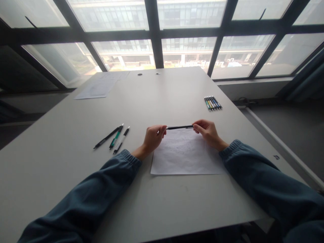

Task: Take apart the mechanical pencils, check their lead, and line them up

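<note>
I see L hand [153, 137] & R hand [206, 132] pinching opp. ends of blk pen [179, 127], approx. level, at far edge of paper sheet [187, 163]. 3 loose pens [116, 137] left of L hand; pen row [213, 103] nr right edge of worktop [177, 206]; papers [96, 86] at far-left corner.
</note>
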Available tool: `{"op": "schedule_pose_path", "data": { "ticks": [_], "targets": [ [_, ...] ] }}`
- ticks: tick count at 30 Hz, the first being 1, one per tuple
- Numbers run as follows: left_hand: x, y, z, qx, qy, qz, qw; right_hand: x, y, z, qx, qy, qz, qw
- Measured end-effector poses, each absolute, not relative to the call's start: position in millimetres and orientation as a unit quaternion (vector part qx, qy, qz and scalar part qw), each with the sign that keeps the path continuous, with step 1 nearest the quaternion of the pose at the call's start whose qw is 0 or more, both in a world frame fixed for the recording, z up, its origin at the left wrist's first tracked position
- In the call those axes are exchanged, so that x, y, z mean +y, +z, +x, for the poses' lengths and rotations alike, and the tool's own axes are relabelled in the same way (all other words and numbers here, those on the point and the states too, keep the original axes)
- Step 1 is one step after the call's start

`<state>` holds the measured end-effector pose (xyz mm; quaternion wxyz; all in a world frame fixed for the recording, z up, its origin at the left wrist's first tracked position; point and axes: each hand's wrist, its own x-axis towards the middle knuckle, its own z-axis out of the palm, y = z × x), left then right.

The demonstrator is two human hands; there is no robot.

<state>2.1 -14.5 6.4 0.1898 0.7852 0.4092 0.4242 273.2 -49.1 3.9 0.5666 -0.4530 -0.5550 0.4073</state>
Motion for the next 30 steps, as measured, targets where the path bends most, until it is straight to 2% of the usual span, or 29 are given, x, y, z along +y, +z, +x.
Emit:
{"op": "schedule_pose_path", "data": {
  "ticks": [7, 17, 30],
  "targets": [
    [-11, 3, 0, 0.376, 0.438, 0.783, 0.231, -49, 6, 273, -0.547, 0.398, -0.459, 0.576],
    [-10, 10, 3, 0.338, 0.478, 0.802, 0.117, -49, 5, 273, -0.532, 0.401, -0.455, 0.591],
    [-13, 16, 4, 0.327, 0.498, 0.797, 0.1, -49, 7, 272, -0.533, 0.406, -0.452, 0.589]
  ]
}}
